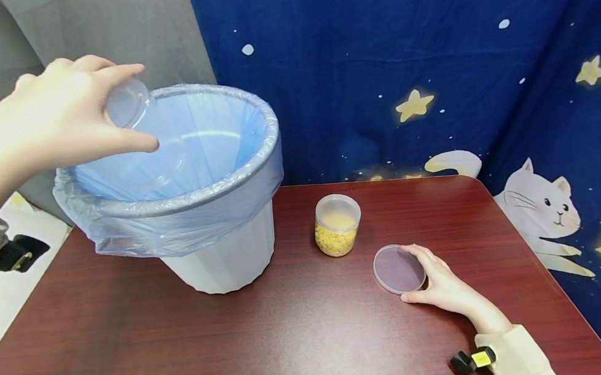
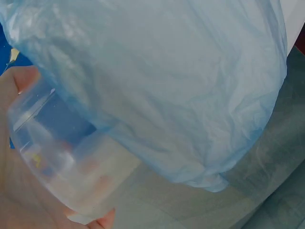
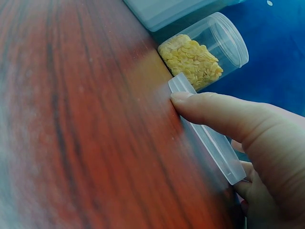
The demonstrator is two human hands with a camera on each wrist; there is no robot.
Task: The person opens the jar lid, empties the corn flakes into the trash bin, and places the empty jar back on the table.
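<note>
My left hand [image 1: 66, 115] grips a clear plastic tub [image 1: 128, 103] by its sides, tilted over the left part of a bin [image 1: 233, 260]. In the left wrist view a small yellow bit shows in the tub [image 2: 71, 157], and the bin's bag [image 2: 181, 86] covers part of it. On the table, my right hand [image 1: 448, 288] holds a round translucent lid [image 1: 397, 269] by its edge, thumb on the near side and fingers on the far side. Behind the lid, a clear jar [image 1: 335, 227] stands upright without a cover, partly filled with yellow flakes [image 3: 190, 59].
A pale blue bag [image 1: 210, 222] lines the white bin and folds over its rim. The bin stands at the back left of the dark red table [image 1: 274, 345]. A blue star-patterned curtain [image 1: 333, 85] hangs behind, with grey cloth [image 1: 149, 31] to its left.
</note>
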